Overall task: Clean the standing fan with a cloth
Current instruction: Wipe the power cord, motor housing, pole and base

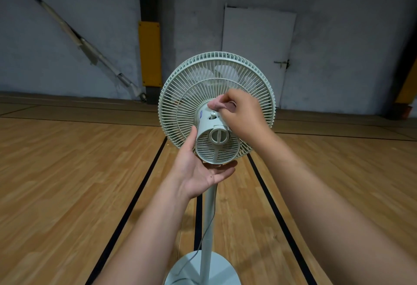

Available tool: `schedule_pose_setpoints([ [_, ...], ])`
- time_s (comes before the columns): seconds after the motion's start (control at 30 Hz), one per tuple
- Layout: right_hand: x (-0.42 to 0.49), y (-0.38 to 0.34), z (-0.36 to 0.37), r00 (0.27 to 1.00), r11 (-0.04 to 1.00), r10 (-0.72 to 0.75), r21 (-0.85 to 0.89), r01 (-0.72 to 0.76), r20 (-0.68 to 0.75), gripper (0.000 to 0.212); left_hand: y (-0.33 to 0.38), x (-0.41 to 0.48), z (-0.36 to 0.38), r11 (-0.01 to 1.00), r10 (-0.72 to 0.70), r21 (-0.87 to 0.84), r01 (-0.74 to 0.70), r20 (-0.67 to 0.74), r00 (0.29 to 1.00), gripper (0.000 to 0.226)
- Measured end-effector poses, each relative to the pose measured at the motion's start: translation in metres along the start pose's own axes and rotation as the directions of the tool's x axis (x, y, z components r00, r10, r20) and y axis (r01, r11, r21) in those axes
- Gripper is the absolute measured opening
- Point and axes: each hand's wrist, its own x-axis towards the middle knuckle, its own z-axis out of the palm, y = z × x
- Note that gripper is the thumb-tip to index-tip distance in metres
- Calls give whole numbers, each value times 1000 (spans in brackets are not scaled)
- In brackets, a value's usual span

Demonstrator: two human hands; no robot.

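A pale green standing fan [216, 77] faces away from me, its motor housing [214, 140] pointing at the camera. My right hand [243, 115] grips a small pink cloth [216, 104] and presses it onto the top of the housing, by the knob. Under the housing, my left hand [200, 169] lies palm up with the thumb against the housing's left side and the fingers cupped beneath it. The fan's pole [208, 217] runs down to a round base [203, 271].
The fan stands on a wooden court floor [67, 172] with black lines. A thin grey cord [203, 239] hangs along the pole to the base. Behind are a grey wall, a yellow padded post [150, 54] and a white door [257, 43].
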Motion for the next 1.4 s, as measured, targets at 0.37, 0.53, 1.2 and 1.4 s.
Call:
schedule_pose_setpoints([
  [0.37,-40,-11,-22,991,992,-4,127,-13,135,31,-4,-5,10,980,195,21,-196,9,981,71],
  [0.53,-71,-5,-22,994,992,-86,93,80,62,30,-3,-12,9,980,199,-38,-196,74,977,67],
  [1.2,-6,-1,-1,988,981,148,125,-151,38,31,4,-6,5,989,136,-70,-130,92,986,56],
  [1.4,-41,0,-9,994,961,95,254,-106,57,28,1,-6,6,981,180,61,-182,36,983,65],
])
